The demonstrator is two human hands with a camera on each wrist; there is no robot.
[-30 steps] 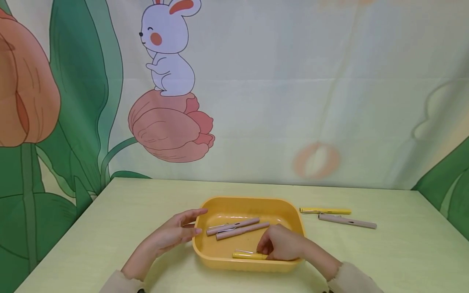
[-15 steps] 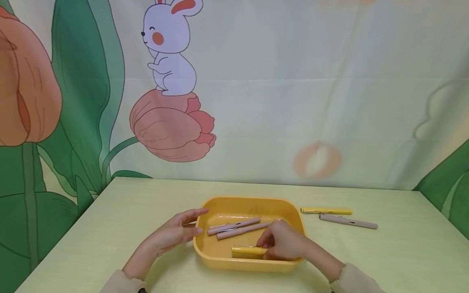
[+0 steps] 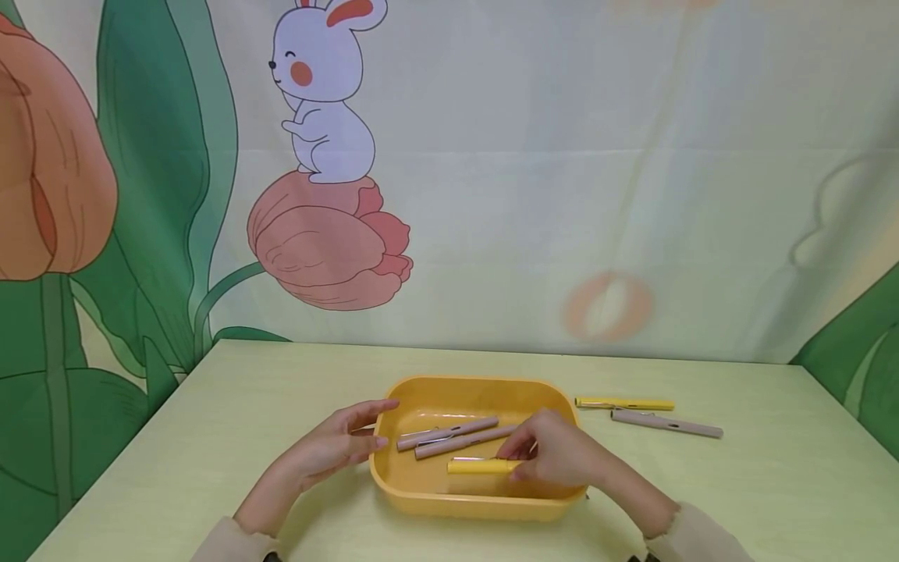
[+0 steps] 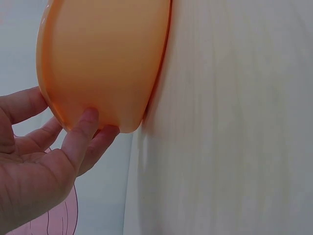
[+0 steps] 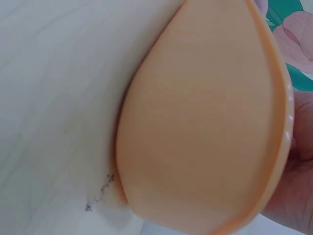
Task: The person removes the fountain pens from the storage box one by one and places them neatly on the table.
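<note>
My right hand (image 3: 551, 453) reaches into a yellow plastic basin (image 3: 485, 507) and pinches a yellow pen (image 3: 477, 466) with a metal clip; its right end is hidden by the fingers. Two dusty-pink pens (image 3: 449, 433) lie side by side in the basin, left of that hand. At the basin's left end, my left hand (image 3: 333, 443) touches the rim and outer wall with its fingers spread. In the left wrist view these fingers (image 4: 84, 128) rest against the outside of the wall. The right wrist view shows the basin's outer wall (image 5: 200, 117), with part of the right hand (image 5: 293, 196) beyond its rim.
To the right of the basin, another yellow pen (image 3: 625, 404) and another dusty-pink pen (image 3: 667, 424) lie on the pale table (image 3: 758, 484). A cloth backdrop (image 3: 492, 195) printed with a rabbit and tulips hangs behind the table.
My right hand has lifted the yellow pen from beside the basin's near wall and shifted it slightly away from me. The left hand stays at the basin's left end.
</note>
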